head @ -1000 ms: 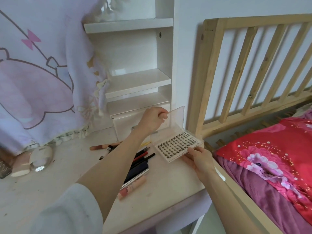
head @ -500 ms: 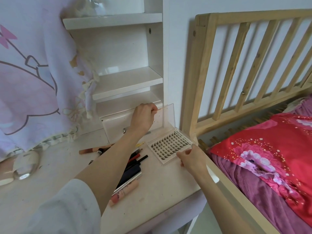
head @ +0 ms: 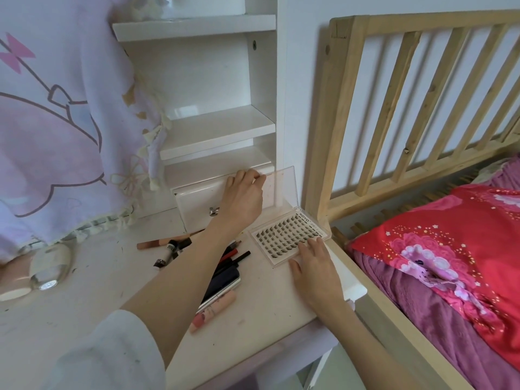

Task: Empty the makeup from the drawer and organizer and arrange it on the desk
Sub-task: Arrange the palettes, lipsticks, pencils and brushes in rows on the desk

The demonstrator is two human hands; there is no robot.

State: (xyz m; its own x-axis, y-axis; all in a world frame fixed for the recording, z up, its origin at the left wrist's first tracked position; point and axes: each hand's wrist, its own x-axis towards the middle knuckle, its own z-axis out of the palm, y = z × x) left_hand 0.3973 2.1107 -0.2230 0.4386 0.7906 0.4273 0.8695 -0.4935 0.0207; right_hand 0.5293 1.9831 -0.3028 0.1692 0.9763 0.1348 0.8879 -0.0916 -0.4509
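Observation:
A clear lash case (head: 284, 235) with rows of dark lashes lies flat on the white desk (head: 112, 291) at its right end, its lid (head: 281, 190) standing upright. My right hand (head: 315, 266) rests with spread fingers on the case's near edge. My left hand (head: 242, 201) is in front of the small white drawer (head: 197, 204), fingers pinched at the lid's upper left corner. Under my left forearm lie pencils (head: 236, 253), a dark compact (head: 225, 280), a pink tube (head: 213, 311) and small tubes (head: 166, 256).
White shelves (head: 216, 128) rise above the drawer. A pink-and-lilac cloth (head: 56, 122) hangs at the left, with a glass object (head: 50, 266) below it on the desk. A wooden headboard (head: 394, 108) and a bed with a red pillow (head: 450, 249) stand to the right.
The lash case has come down from my right hand's grip onto the desk. My right fingers now lie flat on its edge. My left hand stays at the lid.

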